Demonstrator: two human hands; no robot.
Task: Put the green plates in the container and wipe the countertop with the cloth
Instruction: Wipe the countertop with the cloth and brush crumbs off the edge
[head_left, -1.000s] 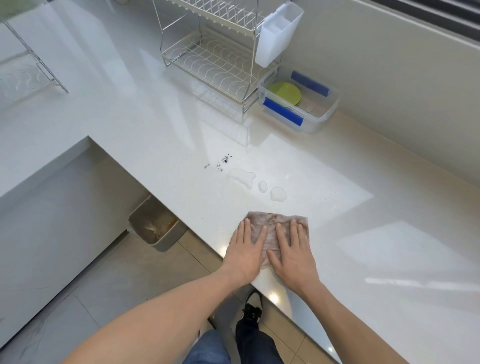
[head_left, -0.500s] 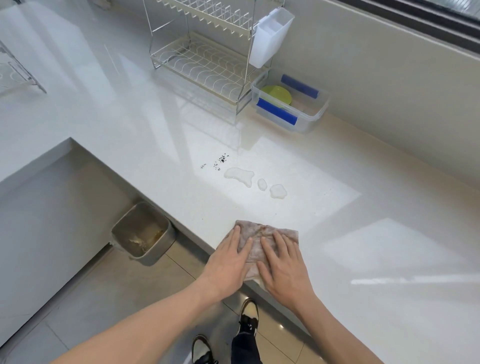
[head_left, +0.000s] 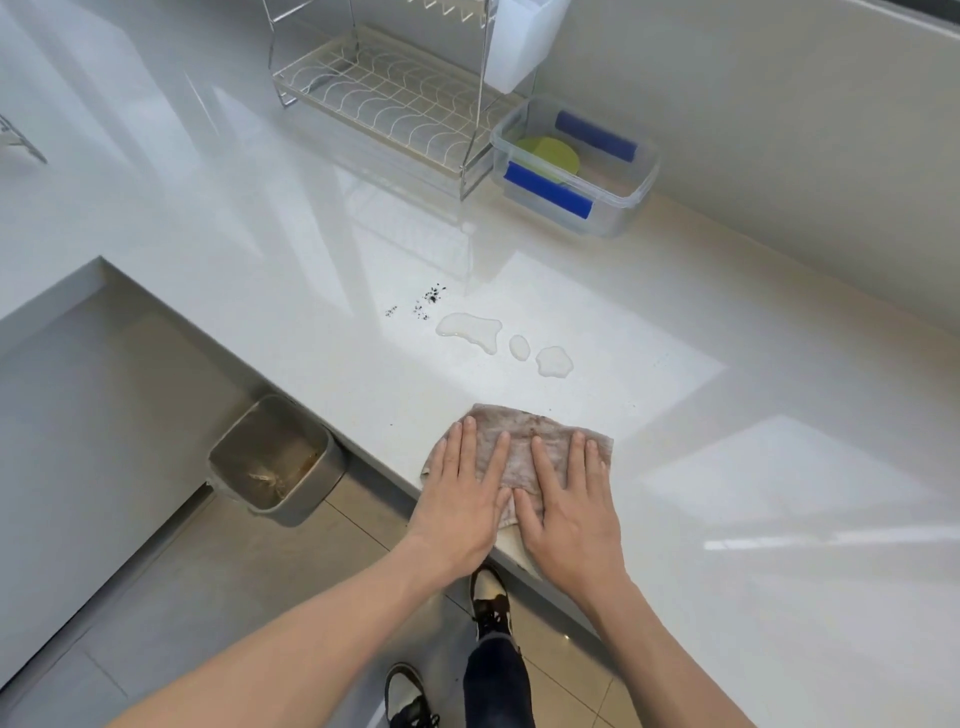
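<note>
A: Near the table's (head_left: 727, 467) front edge, what lies under the hands?
B: The cloth (head_left: 519, 441). Left hand (head_left: 460, 506) and right hand (head_left: 569, 512) press it flat, fingers spread, pinching nothing.
A: And the plates?
B: Green plates (head_left: 550, 156) sit inside the container (head_left: 631, 195), well beyond the cloth; puddles (head_left: 470, 330) and crumbs (head_left: 428, 299) lie between.

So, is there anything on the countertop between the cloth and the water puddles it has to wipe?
Nothing visible stands in the way. The cloth lies flat under the left hand and right hand near the counter edge. Only bare countertop separates it from the puddles; the dark crumbs lie just beyond those.
</note>
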